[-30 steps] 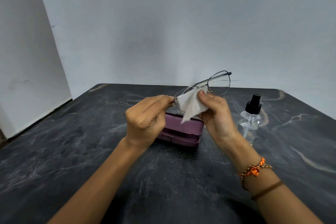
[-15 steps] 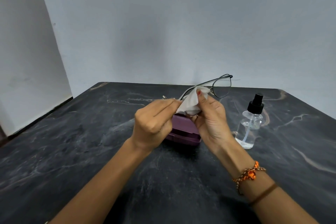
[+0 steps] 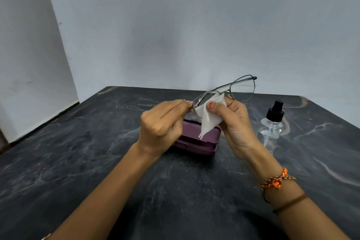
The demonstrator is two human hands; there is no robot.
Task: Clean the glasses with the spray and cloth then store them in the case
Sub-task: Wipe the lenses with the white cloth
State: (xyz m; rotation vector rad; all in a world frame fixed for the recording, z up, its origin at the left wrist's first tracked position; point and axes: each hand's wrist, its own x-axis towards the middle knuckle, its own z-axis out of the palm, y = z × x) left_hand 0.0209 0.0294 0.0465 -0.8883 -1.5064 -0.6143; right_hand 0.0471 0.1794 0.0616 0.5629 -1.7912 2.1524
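Wiping my glasses with the cloth

My left hand (image 3: 162, 121) pinches the glasses (image 3: 226, 91) by the frame end; my right hand (image 3: 233, 121) pinches the cloth (image 3: 208, 119) on one lens, above the closed case (image 3: 196, 140). Rubbing too hard could bend the thin frame.

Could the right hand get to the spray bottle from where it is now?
Probably yes, but not freely: the spray bottle stands just right of the right hand with bare table between. That hand is pinching the cloth on the glasses, so it must let go first.
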